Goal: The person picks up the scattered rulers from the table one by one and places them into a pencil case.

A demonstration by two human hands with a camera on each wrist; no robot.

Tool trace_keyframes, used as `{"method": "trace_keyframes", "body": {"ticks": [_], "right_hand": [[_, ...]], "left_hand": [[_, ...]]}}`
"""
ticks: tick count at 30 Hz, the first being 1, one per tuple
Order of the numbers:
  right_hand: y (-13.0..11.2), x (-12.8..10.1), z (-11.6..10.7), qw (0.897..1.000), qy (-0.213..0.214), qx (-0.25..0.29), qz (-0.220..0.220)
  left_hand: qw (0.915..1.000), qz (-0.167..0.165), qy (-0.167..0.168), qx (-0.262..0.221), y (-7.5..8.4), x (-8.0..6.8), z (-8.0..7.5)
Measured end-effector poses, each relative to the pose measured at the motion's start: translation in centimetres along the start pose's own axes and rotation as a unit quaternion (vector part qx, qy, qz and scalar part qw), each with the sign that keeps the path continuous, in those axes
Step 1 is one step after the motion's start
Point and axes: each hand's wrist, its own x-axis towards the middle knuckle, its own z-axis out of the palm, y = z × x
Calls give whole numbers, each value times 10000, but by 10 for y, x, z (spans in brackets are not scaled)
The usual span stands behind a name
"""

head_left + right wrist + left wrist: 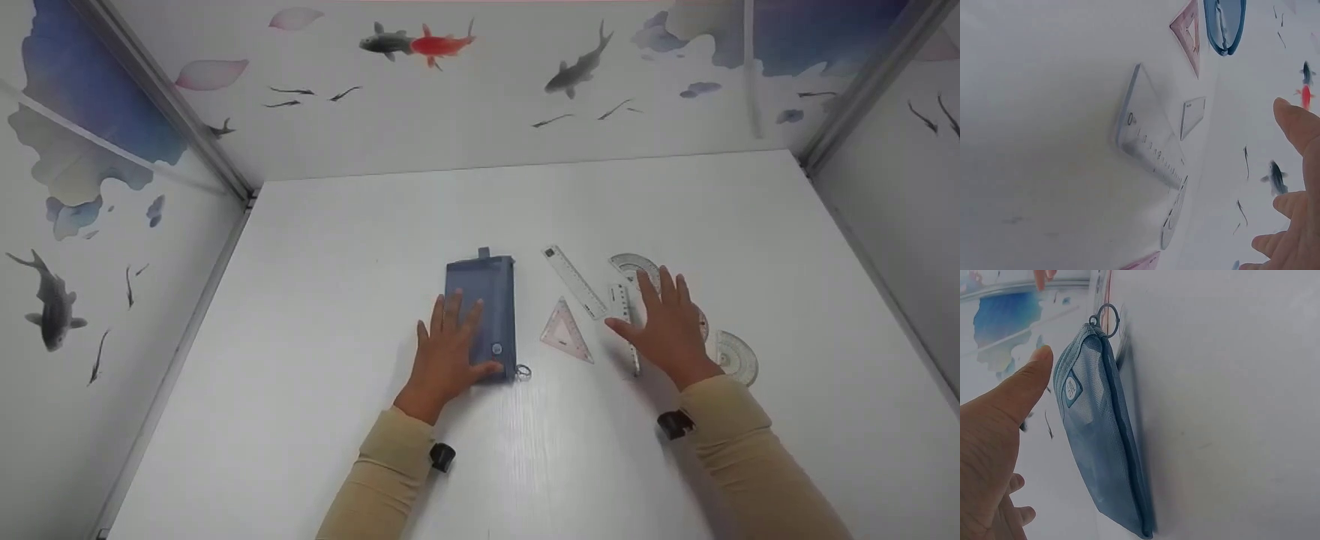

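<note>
White matte table (315, 315); left hand (448, 352), fingers straight, flat on blue mesh pouch (491, 296); right hand (667, 326), fingers spread, over clear plastic rulers (624, 311), pink set square (564, 331) beside

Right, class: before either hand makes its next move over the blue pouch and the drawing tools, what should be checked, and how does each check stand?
1. Left hand on the blue fabric zip pouch: ok, fingers lie straight on it.
2. Pouch zip open: cannot tell; only its ring pull shows.
3. Right hand free: ok, spread above the tools and holding nothing.
4. Clear plastic straight ruler reachable: ok, uncovered beside the pouch.
5. Pink-edged clear set square reachable: ok, flat between pouch and right hand.
6. Clear semicircular protractor in view: ok, beside the right wrist.
</note>
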Motion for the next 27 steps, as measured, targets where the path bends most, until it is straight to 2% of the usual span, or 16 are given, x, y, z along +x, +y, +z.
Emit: {"method": "trace_keyframes", "body": {"ticks": [11,27], "right_hand": [[-9,6,7,9992,62,376,-145],[-23,7,16,9962,-374,791,9]], "left_hand": [[9999,140,-54,-70,3,0,4],[9988,353,-275,-218,11,-1,4]]}}
